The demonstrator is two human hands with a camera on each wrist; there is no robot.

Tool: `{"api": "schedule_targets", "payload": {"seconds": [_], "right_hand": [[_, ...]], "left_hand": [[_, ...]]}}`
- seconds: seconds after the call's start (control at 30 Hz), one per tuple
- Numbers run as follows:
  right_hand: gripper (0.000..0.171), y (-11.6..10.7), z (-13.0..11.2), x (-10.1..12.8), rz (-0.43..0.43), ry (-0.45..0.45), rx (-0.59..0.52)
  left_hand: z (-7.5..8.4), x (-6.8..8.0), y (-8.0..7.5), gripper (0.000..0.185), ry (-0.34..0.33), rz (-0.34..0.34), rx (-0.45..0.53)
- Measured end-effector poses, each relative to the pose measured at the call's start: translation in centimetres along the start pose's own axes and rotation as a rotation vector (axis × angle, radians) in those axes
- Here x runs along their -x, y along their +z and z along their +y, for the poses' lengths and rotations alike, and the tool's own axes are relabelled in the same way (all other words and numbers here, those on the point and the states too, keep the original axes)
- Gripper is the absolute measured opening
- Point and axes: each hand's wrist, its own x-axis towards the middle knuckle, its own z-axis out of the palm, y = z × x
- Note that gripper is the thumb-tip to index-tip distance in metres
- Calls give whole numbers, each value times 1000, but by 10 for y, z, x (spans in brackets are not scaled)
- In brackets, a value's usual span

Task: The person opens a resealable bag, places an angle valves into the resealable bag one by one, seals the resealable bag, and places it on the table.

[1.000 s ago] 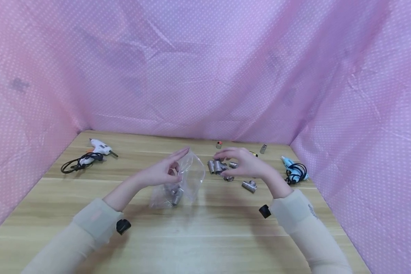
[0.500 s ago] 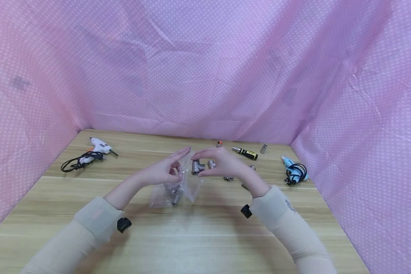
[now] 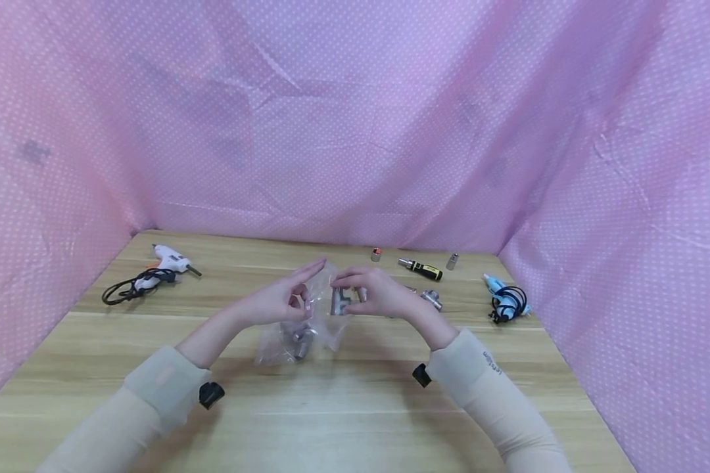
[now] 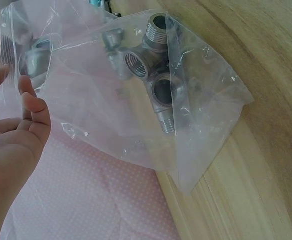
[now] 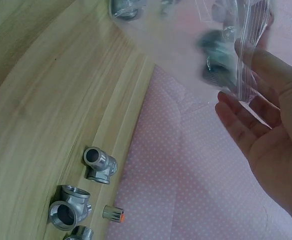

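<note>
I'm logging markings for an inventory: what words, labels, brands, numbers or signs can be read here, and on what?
Right sleeve: dark lettering, possibly starting "Let", the rest too small to read.
Screwdriver: any print is too small to read.
Clear bag: no lettering visible.
Nothing else legible that I can see.

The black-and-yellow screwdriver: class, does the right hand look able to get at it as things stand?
Probably yes: the screwdriver lies uncovered on the table, beyond the right hand. That hand is at the clear bag, though, so it would likely need to leave that first.
</note>
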Motion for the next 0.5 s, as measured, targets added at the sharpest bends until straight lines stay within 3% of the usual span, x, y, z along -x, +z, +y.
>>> {"api": "schedule_targets", "payload": {"seconds": [0.5], "right_hand": [[41,-14,0,9,59,6,-25]], "left_hand": [[4,2,-3,100,-13,4,13]]}}
